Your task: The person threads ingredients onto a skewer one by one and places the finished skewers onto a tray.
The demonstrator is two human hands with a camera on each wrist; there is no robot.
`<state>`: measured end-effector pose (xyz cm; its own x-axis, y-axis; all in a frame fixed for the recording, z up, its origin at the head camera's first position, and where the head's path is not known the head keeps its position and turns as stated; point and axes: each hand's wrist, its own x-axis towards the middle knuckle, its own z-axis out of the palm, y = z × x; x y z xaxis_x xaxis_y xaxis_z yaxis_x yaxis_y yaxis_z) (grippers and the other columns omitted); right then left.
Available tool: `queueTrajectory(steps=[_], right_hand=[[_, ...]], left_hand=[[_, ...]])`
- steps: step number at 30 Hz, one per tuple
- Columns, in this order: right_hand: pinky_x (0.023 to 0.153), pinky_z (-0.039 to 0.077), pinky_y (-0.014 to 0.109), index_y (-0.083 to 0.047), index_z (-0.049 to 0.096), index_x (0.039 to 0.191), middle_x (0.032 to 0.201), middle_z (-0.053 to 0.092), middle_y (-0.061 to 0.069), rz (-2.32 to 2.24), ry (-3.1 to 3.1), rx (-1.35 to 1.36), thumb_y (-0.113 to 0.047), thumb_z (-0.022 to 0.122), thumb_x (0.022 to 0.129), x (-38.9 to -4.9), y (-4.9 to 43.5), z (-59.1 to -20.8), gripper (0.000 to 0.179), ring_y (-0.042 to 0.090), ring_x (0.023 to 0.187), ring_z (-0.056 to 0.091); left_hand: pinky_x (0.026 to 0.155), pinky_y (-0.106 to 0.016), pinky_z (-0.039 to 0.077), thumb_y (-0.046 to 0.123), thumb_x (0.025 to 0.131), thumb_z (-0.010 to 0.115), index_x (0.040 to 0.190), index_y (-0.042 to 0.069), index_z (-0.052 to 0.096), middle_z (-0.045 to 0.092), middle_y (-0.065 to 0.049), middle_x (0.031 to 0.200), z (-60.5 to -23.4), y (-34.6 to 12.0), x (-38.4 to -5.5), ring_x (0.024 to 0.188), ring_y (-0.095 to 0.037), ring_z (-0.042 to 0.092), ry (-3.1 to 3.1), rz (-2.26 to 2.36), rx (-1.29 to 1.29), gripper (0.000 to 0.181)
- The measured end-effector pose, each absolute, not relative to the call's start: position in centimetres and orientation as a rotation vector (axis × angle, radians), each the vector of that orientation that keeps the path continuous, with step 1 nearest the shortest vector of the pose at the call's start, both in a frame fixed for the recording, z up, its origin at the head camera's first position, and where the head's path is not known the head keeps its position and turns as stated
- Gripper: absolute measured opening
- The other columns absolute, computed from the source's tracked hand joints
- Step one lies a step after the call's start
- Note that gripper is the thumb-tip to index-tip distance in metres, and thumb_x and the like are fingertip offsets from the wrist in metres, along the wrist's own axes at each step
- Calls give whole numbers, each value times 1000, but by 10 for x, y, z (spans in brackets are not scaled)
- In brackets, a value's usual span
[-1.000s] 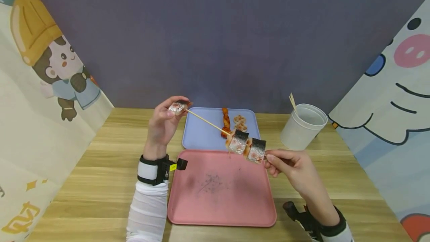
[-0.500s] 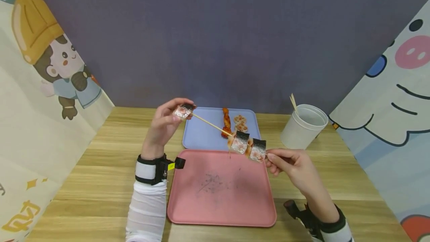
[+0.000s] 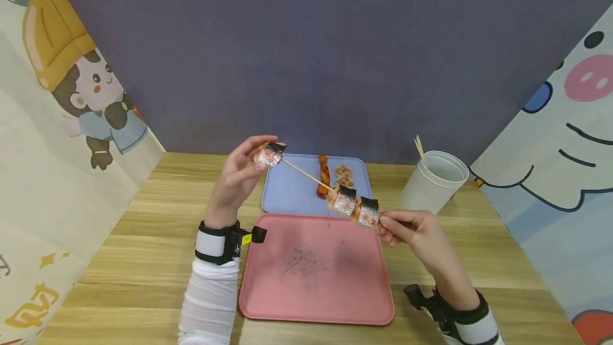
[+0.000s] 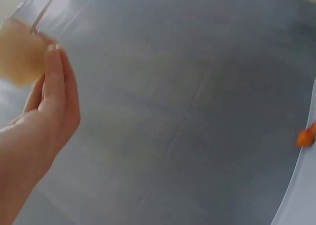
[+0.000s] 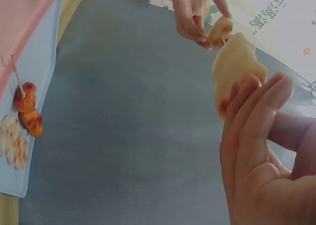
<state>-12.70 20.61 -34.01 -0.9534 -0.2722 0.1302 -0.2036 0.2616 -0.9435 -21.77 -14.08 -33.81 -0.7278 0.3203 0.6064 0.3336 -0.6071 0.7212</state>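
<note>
In the head view a thin wooden skewer (image 3: 306,174) slants above the trays. Two pale toasted food pieces, each with a black-and-silver band, are threaded on its lower part: an upper piece (image 3: 344,201) and a lower piece (image 3: 367,213). My right hand (image 3: 414,230) pinches the skewer's end just below them. My left hand (image 3: 239,180) holds a similar banded piece (image 3: 270,154) between thumb and fingers, and the skewer's far end meets its side. Against the left wrist view's edge, this toasted piece (image 4: 22,57) is blurred. My right fingers (image 5: 247,121) partly cover the threaded pieces in the right wrist view.
Below the hands lies a pink tray (image 3: 311,286) with dark marks. Behind it, a blue tray (image 3: 287,190) carries an orange-brown kebab (image 3: 323,174) and lotus root slices (image 3: 344,174). A white tub (image 3: 426,190) with several sticks (image 3: 419,148) stands at right.
My left hand's piece has moved right and along the skewer, narrowing the bare stretch between it and the two threaded pieces. My right hand has hardly moved.
</note>
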Motion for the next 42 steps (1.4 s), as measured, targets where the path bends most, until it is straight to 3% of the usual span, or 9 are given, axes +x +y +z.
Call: queueTrajectory(steps=[9,42], right_hand=[[59,55,24,21,58,109,76,68,-4,-1843,2440,-411,-3,55,94,-126,203,-341,28,8,65,63],[56,56,26,21,61,103,73,70,-6,-1965,2532,-353,-3,60,91,-118,199,-338,27,9,61,65]], left_hand=[[112,-38,33,15,86,70,127,-5,52,57,-18,125,-339,-119,-222,123,-28,51,-1082,-2659,-1117,49],[104,-46,41,15,91,64,127,-13,49,61,-22,122,-338,-89,-210,117,-33,57,-1218,-2404,-1159,49]])
